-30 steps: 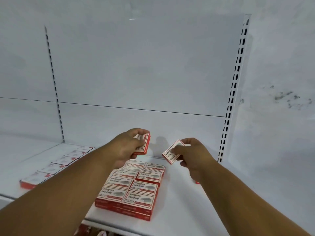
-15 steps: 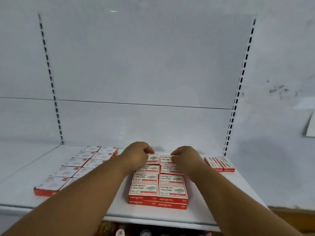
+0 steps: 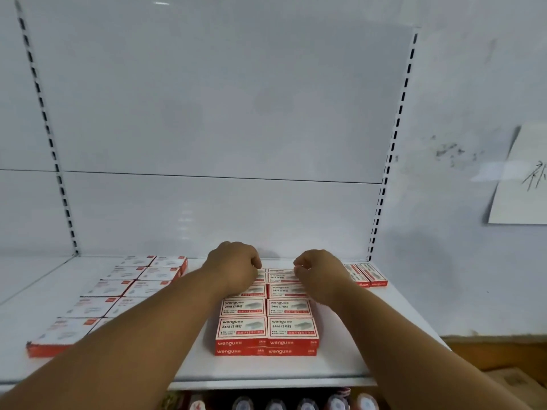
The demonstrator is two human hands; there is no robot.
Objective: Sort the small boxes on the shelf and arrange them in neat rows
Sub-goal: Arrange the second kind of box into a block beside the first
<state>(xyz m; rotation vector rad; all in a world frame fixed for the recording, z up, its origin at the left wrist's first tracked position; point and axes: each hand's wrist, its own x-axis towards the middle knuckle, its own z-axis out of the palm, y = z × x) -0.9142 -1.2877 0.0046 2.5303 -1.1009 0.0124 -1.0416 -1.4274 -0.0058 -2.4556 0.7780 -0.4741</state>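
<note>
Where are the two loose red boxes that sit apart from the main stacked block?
In the head view the pair of loose boxes lies side by side at the shelf's back right, just right of the right hand, near the slotted upright.

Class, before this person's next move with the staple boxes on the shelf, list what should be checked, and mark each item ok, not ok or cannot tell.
1. Middle stack in two straight columns: ok.
2. Front edges flush: ok.
3. Back boxes seated under left hand and right hand: cannot tell.
4. Hands free of boxes: cannot tell, fingers curled.
5. Two boxes at right joined to a row: not ok, apart.
6. Left group tidy: ok.
</note>
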